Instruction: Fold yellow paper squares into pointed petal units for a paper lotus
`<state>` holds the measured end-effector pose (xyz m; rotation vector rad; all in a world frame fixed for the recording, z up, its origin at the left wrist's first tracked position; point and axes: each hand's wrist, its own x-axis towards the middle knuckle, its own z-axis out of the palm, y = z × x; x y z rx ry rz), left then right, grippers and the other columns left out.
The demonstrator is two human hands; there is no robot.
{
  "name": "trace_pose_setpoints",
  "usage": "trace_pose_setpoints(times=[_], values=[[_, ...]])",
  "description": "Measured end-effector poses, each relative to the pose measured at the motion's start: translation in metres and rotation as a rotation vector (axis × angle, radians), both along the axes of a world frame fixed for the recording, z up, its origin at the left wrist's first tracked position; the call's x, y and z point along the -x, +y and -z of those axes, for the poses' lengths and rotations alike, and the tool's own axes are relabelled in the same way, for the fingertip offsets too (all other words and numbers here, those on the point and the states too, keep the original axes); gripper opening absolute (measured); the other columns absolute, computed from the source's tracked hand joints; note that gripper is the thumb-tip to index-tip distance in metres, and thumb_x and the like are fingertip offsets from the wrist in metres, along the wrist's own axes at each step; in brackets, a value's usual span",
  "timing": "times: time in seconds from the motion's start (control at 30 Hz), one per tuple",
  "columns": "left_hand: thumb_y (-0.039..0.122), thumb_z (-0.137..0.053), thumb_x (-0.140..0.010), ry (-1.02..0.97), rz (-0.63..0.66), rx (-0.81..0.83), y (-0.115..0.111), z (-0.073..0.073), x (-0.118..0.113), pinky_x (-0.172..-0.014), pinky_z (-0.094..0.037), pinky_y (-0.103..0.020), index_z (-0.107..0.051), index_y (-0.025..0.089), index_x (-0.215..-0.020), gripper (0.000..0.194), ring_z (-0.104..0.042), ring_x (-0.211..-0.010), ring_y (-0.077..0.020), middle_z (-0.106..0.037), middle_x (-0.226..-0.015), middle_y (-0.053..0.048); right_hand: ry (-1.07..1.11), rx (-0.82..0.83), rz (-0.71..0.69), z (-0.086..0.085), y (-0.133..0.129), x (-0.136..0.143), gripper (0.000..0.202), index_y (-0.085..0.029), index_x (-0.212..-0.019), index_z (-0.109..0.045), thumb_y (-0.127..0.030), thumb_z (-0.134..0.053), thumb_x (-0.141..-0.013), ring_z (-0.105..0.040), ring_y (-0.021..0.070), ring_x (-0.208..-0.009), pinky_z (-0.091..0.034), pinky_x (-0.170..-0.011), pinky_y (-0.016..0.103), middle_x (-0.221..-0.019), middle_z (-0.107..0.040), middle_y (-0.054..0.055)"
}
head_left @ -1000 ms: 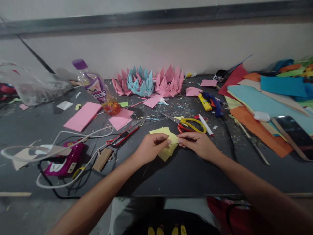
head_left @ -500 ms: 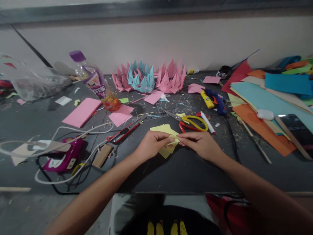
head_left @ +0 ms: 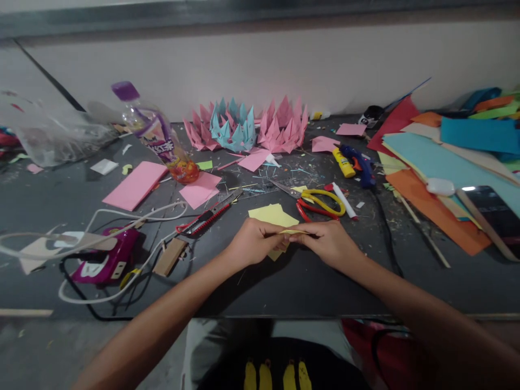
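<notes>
Paper [head_left: 294, 232] between hands [head_left: 252, 241] [head_left: 333, 242] — ends out of sight

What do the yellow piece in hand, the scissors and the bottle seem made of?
Yellow piece: probably paper, matte, judging by its thin edge. Scissors: likely metal blades, by their grey sheen; red and yellow handles, perhaps smooth plastic, being evenly coloured. Bottle: likely glossy plastic, by its transparency.

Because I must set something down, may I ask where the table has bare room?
Mostly bare: the table between left arm and right arm, near its front edge; also between right arm, orange paper and phone. Crowded: around scissors, knife and bottle.
</notes>
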<state>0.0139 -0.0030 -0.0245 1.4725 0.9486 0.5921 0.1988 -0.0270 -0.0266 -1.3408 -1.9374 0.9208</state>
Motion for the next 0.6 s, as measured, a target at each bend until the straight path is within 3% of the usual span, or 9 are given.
trace_pose_setpoints(times=[0.13,0.4,0.47,0.6], values=[[0.010,-0.055,-0.078,0.009,0.048,-0.012,0.0015,-0.0001,0.0004,-0.064,-0.052,-0.018,-0.072,0.014,-0.082,0.018,-0.065,-0.062,-0.0096,-0.071,-0.070,0.000,-0.032,0.028,-0.059,-0.0011,-0.0002,-0.0029,0.030,-0.023,-0.101,-0.070,-0.017,-0.046,-0.085,-0.068,0.0165,-0.073,-0.053,-0.067,0.027,-0.085,-0.073,0.002],[0.014,-0.051,-0.083,0.000,0.153,0.043,0.0062,-0.0019,0.0054,-0.068,-0.051,-0.021,-0.069,0.013,-0.086,0.019,-0.064,-0.068,-0.0102,-0.070,-0.076,-0.003,0.064,0.151,-0.163,-0.0038,0.0012,-0.0094,0.035,-0.018,-0.112,-0.064,-0.019,-0.039,-0.088,-0.067,0.0160,-0.075,-0.054,-0.069,0.029,-0.084,-0.072,0.006],[0.016,-0.050,-0.083,0.057,0.126,-0.025,0.0041,-0.0034,0.0043,-0.063,-0.049,-0.020,-0.068,0.012,-0.081,0.019,-0.062,-0.063,-0.0103,-0.069,-0.071,-0.002,0.082,0.178,-0.154,-0.0033,0.0003,-0.0076,0.033,-0.017,-0.107,-0.066,-0.022,-0.039,-0.089,-0.067,0.0162,-0.075,-0.054,-0.070,0.030,-0.083,-0.071,0.006],[0.027,-0.053,-0.084,0.220,0.045,-0.320,-0.0001,-0.0067,0.0011,-0.054,-0.042,-0.018,-0.067,0.012,-0.073,0.023,-0.056,-0.057,-0.0101,-0.065,-0.064,-0.001,0.091,0.191,-0.155,-0.0034,-0.0021,-0.0047,0.030,-0.016,-0.095,-0.067,-0.027,-0.039,-0.090,-0.066,0.0163,-0.074,-0.053,-0.069,0.030,-0.083,-0.071,0.006]])
